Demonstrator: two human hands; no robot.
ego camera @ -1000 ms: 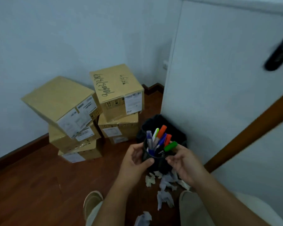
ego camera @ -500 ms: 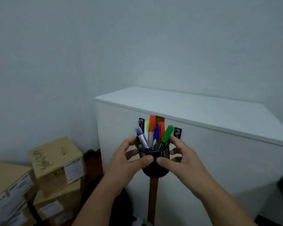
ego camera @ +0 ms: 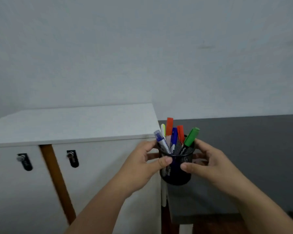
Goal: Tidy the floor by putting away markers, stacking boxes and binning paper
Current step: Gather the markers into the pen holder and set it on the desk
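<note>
Head view, lower centre of the frame: two bare forearms reach up from the bottom edge and meet around a black mesh pen cup [ego camera: 176,168], held in the air just right of centre. The left hand [ego camera: 142,163] wraps the cup's left side, thumb pressed across its front; the right hand [ego camera: 208,163] closes on the right side, thumb likewise on the front wall, so both hands are clamped on the cup. Standing in it are the markers: a purple-capped marker [ego camera: 161,141] leaning left, a yellow highlighter [ego camera: 163,130], a tall orange marker [ego camera: 169,127], a blue marker [ego camera: 174,136], a shorter red-orange marker [ego camera: 180,133] and a green highlighter [ego camera: 191,136] tilted right.

Just behind the left hand stands a white cabinet [ego camera: 71,123], filling the lower left of the frame; the cup is beside its right front corner, at about the level of its top. Two black latches [ego camera: 72,158] sit on its front, either side of a slanting brown wooden strip [ego camera: 57,179]. A strip of reddish wood floor [ego camera: 215,223] shows at the lower right. Beyond, a grey band of wall [ego camera: 252,149] runs across the right, with pale wall [ego camera: 142,48] above.
</note>
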